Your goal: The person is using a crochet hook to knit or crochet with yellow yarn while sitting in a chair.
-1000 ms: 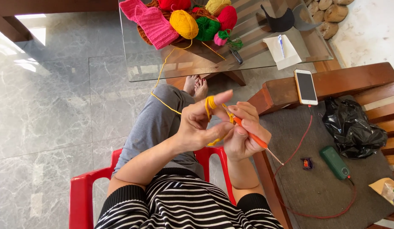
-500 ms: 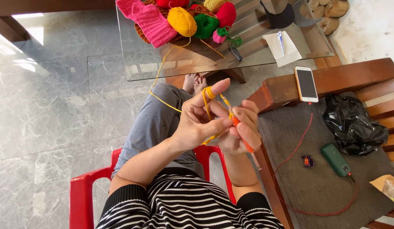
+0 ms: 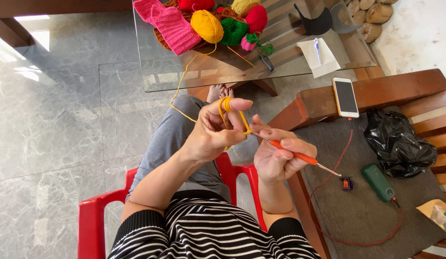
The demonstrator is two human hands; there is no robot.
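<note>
Yarn (image 3: 226, 109) looped the left hand (image 3: 211, 134); right hand (image 3: 276, 160) gripped a hook (image 3: 292, 154); slack might slip off.

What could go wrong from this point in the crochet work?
The yarn is only looped around the left hand's fingers, so it could slip off. The strand runs to a ball near the glass table's edge; a tug might roll it off.
</note>
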